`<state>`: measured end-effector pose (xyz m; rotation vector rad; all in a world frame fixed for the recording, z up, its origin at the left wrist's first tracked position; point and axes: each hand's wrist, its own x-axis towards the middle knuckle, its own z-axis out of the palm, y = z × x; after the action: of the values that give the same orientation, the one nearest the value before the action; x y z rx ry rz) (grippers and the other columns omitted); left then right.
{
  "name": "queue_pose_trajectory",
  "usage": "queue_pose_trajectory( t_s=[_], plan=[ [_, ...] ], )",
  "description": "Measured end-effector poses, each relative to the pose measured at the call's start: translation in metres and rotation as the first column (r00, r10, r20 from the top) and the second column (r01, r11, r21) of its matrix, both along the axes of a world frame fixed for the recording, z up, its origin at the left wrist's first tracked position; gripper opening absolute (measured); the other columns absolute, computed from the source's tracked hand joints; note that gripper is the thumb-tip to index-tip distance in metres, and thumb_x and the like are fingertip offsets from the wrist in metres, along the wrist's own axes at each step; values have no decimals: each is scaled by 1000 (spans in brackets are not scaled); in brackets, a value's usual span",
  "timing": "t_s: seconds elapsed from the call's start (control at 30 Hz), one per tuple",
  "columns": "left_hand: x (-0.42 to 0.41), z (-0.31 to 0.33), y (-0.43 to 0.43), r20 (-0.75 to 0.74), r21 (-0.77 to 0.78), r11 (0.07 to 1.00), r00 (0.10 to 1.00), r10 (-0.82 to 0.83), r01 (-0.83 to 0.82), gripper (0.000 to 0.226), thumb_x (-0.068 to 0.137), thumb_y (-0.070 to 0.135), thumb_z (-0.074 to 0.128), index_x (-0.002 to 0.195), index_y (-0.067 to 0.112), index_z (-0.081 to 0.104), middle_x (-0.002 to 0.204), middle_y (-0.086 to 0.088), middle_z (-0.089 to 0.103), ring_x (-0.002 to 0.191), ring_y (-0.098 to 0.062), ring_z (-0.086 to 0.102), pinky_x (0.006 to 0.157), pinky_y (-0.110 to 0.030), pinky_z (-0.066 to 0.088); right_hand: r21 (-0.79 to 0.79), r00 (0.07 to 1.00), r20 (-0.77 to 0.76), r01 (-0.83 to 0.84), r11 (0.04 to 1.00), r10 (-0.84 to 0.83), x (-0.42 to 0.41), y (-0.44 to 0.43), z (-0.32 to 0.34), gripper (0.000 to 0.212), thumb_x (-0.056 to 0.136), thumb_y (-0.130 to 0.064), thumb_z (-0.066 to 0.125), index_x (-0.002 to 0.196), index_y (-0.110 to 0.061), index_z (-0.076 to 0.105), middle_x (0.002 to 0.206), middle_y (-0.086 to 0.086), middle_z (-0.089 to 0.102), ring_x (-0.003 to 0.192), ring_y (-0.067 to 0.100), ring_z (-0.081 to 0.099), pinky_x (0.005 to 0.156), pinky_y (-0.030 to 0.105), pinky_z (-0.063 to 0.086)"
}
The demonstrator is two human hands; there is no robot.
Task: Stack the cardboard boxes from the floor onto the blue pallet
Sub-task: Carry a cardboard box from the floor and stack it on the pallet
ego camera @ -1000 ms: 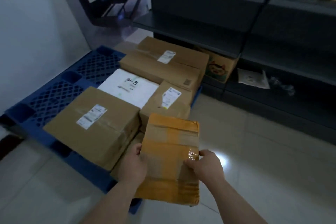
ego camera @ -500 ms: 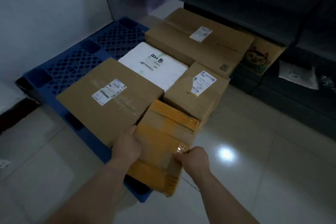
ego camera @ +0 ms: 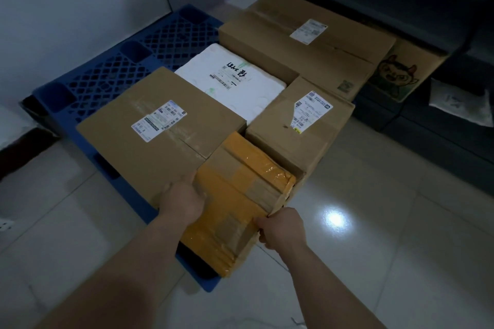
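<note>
Since 0.5 s ago, both hands have pushed the yellow-taped box (ego camera: pixel 238 200) further up-frame, so its far end now sits deeper in the gap between the large labelled box (ego camera: pixel 160 136) at centre left and the small labelled box (ego camera: pixel 299 128) at centre right. Left hand (ego camera: pixel 184 199) is closed around the box's left edge, fingers hidden beneath; right hand (ego camera: pixel 280 228) pinches its right edge near the lower corner.

Its long axis runs from the lower middle of the frame toward the upper middle, slightly tilted left. Its near end overhangs the front corner of the blue pallet (ego camera: pixel 112 72), and the far end points at the white parcel (ego camera: pixel 230 83).

Both long sides appear to touch or nearly touch the neighbouring boxes, leaving no side room. Bare pallet lattice lies open at upper left, beside the wall. A long box (ego camera: pixel 307 43) fills the pallet's upper-right part. Pale tiled floor (ego camera: pixel 387 222) is open at right and lower left.
</note>
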<state>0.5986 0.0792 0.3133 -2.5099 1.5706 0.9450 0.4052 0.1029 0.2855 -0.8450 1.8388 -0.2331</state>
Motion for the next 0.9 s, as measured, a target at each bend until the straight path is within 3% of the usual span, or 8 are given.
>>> queue_pose_trajectory(
  t_s=[0.3,0.57,0.9],
  plan=[
    [2,0,0,-9,-56,995,997,78,-78,55,94,35,54,145,29,35,140,-2,50,126,-29,46,101,-44,44,27,998,59,22,999,-24,-3,1,8,18,78,-17,68,84,1,66,73,17,72,66,30,72,63,47,61],
    [11,-9,-1,-117,-82,982,980,159,-169,51,91,30,59,140,29,44,138,-2,52,127,-27,46,100,-44,46,62,996,84,26,998,-31,-3,0,11,21,81,-20,68,82,1,66,71,15,72,65,28,73,64,43,62],
    [5,-10,-2,-21,-111,975,981,193,-194,41,93,29,52,134,30,49,131,-1,56,113,-29,54,92,-46,50,110,993,111,25,994,-37,-6,-2,16,20,82,-18,67,83,1,66,71,15,72,63,26,72,58,36,61]
  ],
)
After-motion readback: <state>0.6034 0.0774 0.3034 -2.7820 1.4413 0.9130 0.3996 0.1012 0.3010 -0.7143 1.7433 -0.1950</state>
